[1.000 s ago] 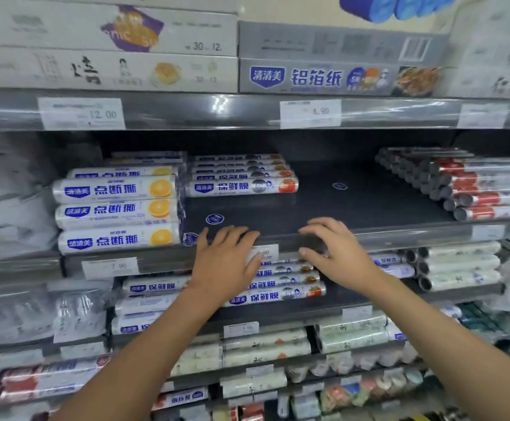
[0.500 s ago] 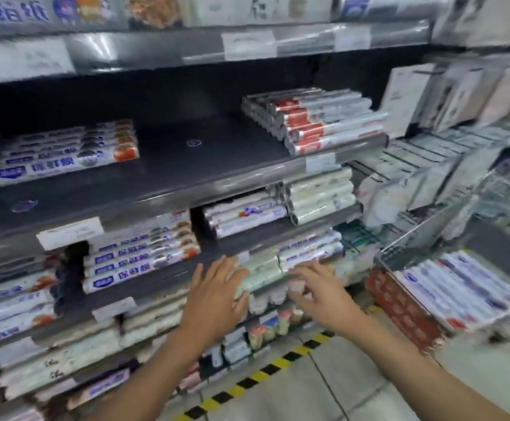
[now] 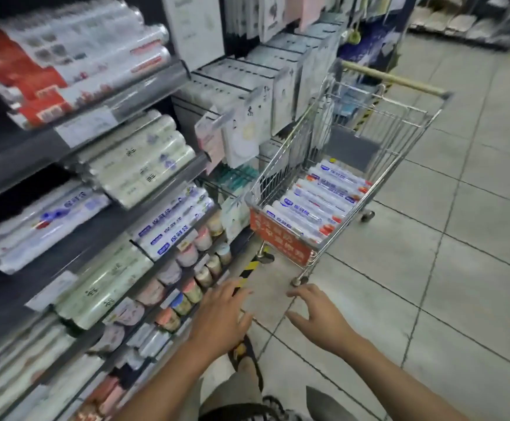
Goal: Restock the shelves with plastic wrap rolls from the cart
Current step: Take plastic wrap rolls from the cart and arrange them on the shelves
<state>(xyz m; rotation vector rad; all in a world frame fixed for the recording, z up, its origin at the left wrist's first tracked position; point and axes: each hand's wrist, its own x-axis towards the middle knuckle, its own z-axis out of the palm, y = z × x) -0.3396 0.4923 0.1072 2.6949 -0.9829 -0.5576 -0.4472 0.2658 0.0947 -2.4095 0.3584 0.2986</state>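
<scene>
Fingers (image 3: pixel 234 290) spread loose on left hand (image 3: pixel 221 317) and right hand (image 3: pixel 323 320), gripping nothing. Rolls (image 3: pixel 317 205) down in the cart (image 3: pixel 393 78), far and slightly right of both, long axes roughly left-right, across the reach. Closer to the right hand, so probably leading with that. Shelves (image 3: pixel 144 83) off left.

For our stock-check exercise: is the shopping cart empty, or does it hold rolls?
Not empty: plastic wrap rolls lie side by side in the cart, filling its near end.
</scene>
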